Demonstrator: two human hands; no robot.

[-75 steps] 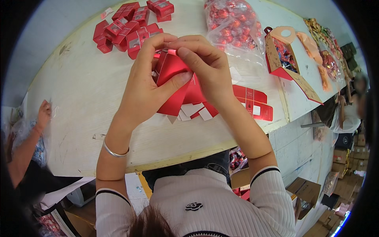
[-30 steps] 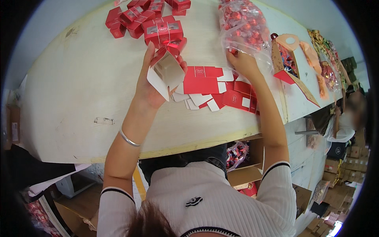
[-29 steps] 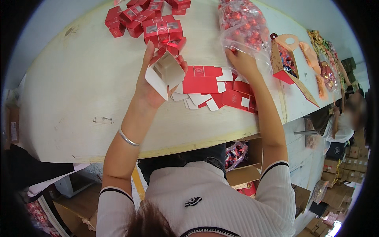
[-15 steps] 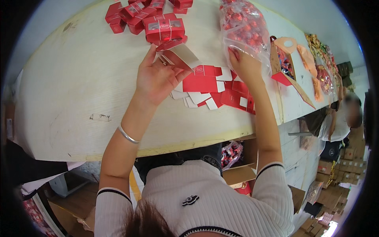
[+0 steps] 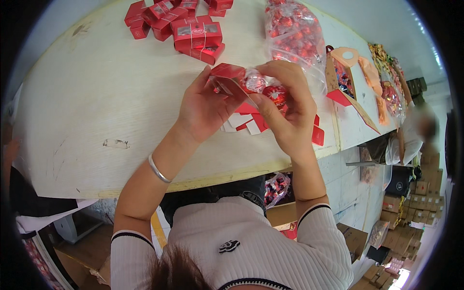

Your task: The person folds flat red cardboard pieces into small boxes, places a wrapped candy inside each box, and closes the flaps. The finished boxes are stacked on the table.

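Observation:
My left hand (image 5: 205,110) is closed around a small red carton (image 5: 228,71), tilted on the palm with its open end toward the right. Over the table, my right hand (image 5: 294,112) curls its fingers and thumb around red foil-wrapped candies (image 5: 275,96) at that open end. At least two candies show; others may be hidden in the fingers. Below both hands lie flat, unfolded red-and-white cartons (image 5: 252,125), partly covered by the hands. Just beyond the right hand rests a clear plastic bag (image 5: 294,36) full of similar red candies.
Folded red boxes (image 5: 198,35) with clear windows are heaped at the far left. An open carton of wrapped sweets (image 5: 342,77) stands to the right, beside more bagged sweets (image 5: 391,94). Another person (image 5: 411,133) sits farther right. Cardboard boxes (image 5: 425,203) are stacked behind.
My right hand has come out of the plastic bag, moving left and nearer with candies in its fingers. My left hand has brought the red carton slightly right, toward it.

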